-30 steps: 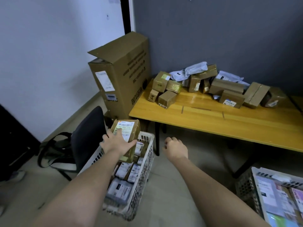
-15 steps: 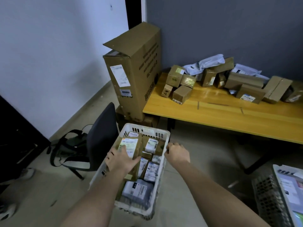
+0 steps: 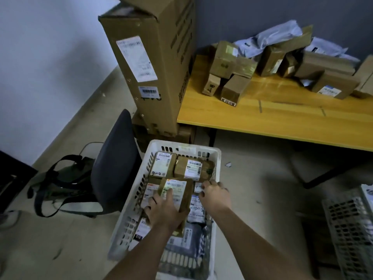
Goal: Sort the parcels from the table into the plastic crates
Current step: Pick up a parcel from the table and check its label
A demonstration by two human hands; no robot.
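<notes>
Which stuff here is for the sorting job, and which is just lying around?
For the job:
- brown parcel gripped by the left hand
- white crate with parcels inside
- parcels on the table
- second crate

Just lying about:
- tall cardboard box
- dark chair
- bag on the floor

Two bare forearms extend from the lower edge of the view, each ending in uncovered hands: left hand, right hand. No sleeve, glove, watch or ring shows on either limb.
</notes>
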